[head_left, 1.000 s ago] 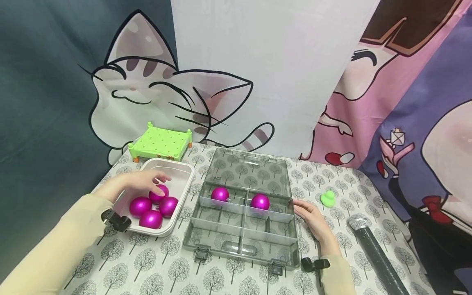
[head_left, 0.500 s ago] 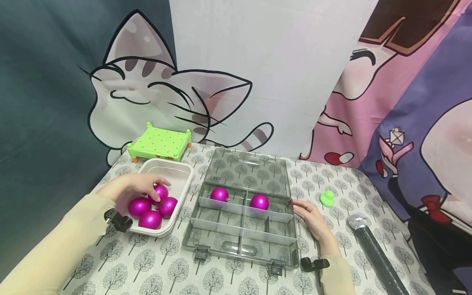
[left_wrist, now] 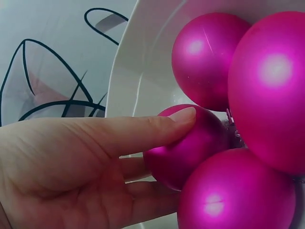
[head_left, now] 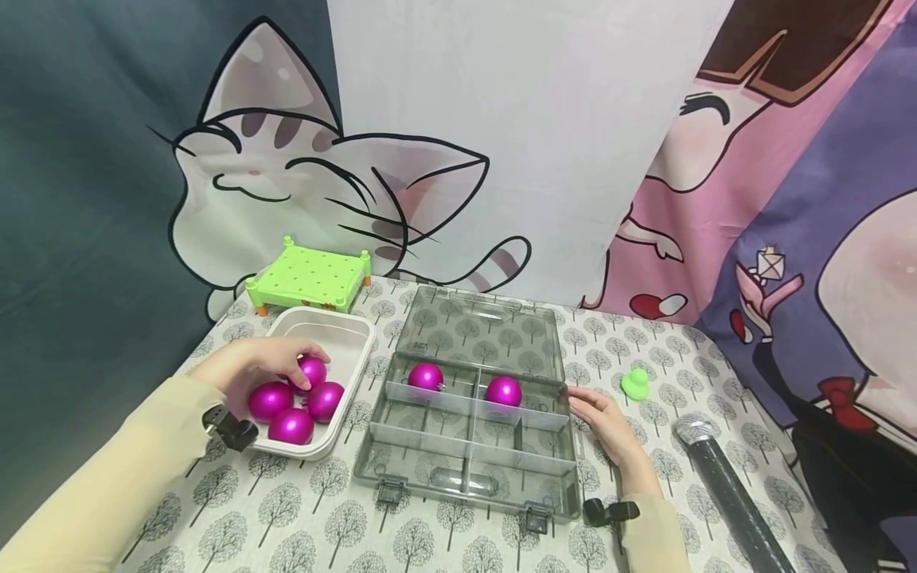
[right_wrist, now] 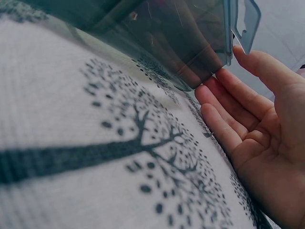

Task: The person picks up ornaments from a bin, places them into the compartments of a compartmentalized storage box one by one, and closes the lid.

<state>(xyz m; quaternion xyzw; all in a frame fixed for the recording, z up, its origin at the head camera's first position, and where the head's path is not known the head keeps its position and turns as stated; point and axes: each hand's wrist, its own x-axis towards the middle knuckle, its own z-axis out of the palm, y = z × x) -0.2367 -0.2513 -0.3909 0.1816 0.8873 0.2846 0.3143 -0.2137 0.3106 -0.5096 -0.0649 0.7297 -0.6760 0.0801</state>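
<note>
In the white bin at the left lie several magenta Christmas baubles. My left hand reaches over the bin's far left side and holds the rearmost bauble, thumb on its near face and fingers behind it. A clear grey divided box stands open in the middle, its lid laid back. One bauble sits in its back left compartment, another bauble in the back right. My right hand touches the box's right wall with fairly straight fingers; the right wrist view shows its fingertips at a corner.
Behind the bin is a green pegged stand with orange feet. A small green knobbed piece lies right of the box. A dark microphone lies at the right front. A printed curtain hangs behind the table.
My left hand has lowered slightly, and its thumb and fingers have closed round the rearmost bauble in the bin. The right hand stays at the box's side.
</note>
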